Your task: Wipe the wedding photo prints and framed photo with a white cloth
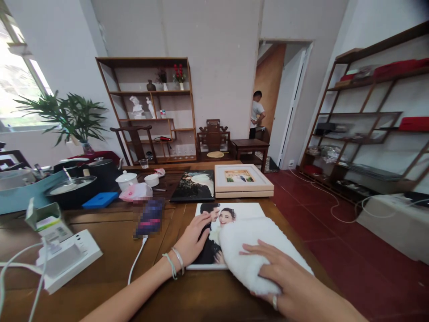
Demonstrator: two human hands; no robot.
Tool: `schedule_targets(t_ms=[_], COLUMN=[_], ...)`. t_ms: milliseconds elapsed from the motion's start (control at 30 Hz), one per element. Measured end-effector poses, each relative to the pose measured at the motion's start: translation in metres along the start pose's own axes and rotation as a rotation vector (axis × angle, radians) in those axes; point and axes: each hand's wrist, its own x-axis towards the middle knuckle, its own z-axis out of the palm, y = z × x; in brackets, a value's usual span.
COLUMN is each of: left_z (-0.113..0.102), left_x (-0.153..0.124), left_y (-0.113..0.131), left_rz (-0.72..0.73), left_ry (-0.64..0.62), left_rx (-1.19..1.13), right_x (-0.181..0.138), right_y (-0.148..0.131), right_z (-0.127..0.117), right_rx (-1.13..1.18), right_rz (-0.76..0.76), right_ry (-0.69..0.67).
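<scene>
From my distant seat, the biggest thing I see near the hands is the brown wooden table (187, 297). On it, close to its right edge, lies the flat white rectangular photo panel (214, 246), picture side up. The heads of the two printed people point to the far side, away from the wearer. Which way its long axis runs I cannot tell, because its right part is covered by the white fluffy cloth (239, 235). This cloth is longer along a slant, from far left to near right. Just beyond the panel I see the square pale wooden picture frame (221, 184), and to its left the dark glossy photo panel (197, 187).

The hands are apart from each other. The right hand (279, 268) is closed on the cloth, over the panel. The left hand (194, 241) is not closed; it rests flat on the panel's left part, its thumb spread away from the fingers.
</scene>
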Motion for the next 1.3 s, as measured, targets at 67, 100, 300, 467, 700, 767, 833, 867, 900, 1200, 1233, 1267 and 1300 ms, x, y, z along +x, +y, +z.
schedule_targets(t_ms=[67, 100, 300, 467, 700, 767, 833, 867, 900, 1200, 1233, 1267, 1300], left_z=[-0.001, -0.002, -0.006, -0.007, -0.007, -0.006, -0.005, -0.004, -0.004, -0.006, -0.007, -0.007, -0.007], left_x=[0.0, 0.0, 0.001, 0.001, 0.001, 0.001, 0.001, 0.001, 0.001, 0.001, 0.001, 0.001, 0.001], left_y=[0.001, 0.001, 0.003, 0.003, 0.004, 0.003, 0.002, 0.002, 0.002, 0.005, 0.005, 0.005, 0.005], left_rz=[-0.001, -0.003, 0.006, 0.016, 0.008, 0.009, 0.012, 0.012, 0.012, -0.009, -0.01, -0.009, -0.009], left_ry=[-0.004, -0.008, -0.043, -0.045, -0.048, -0.04, -0.033, -0.033, -0.033, -0.034, -0.035, -0.036, -0.038], left_rx=[0.003, 0.005, -0.008, -0.002, 0.006, 0.002, 0.001, 0.0, 0.0, -0.014, -0.011, -0.007, -0.003], right_x=[0.007, 0.012, 0.054, 0.081, 0.056, 0.037, 0.02, 0.012, 0.007, 0.033, 0.04, 0.048, 0.055], right_y=[0.009, 0.015, 0.055, 0.075, 0.048, 0.034, 0.021, 0.016, 0.012, 0.021, 0.026, 0.031, 0.037], right_z=[-0.003, -0.005, -0.021, -0.024, 0.002, 0.015, 0.024, 0.027, 0.028, 0.0, -0.003, -0.005, -0.007], right_rx=[0.002, 0.008, 0.031, 0.025, 0.028, 0.03, 0.034, 0.033, 0.03, 0.046, 0.037, 0.026, 0.012], right_rz=[0.021, 0.039, 0.054, 0.055, 0.089, 0.126, 0.112, 0.08, 0.044, -0.036, -0.053, -0.067, -0.075], right_ry=[0.025, 0.03, 0.082, 0.195, 0.245, 0.262, 0.246, 0.219, 0.188, 0.14, 0.152, 0.159, 0.162])
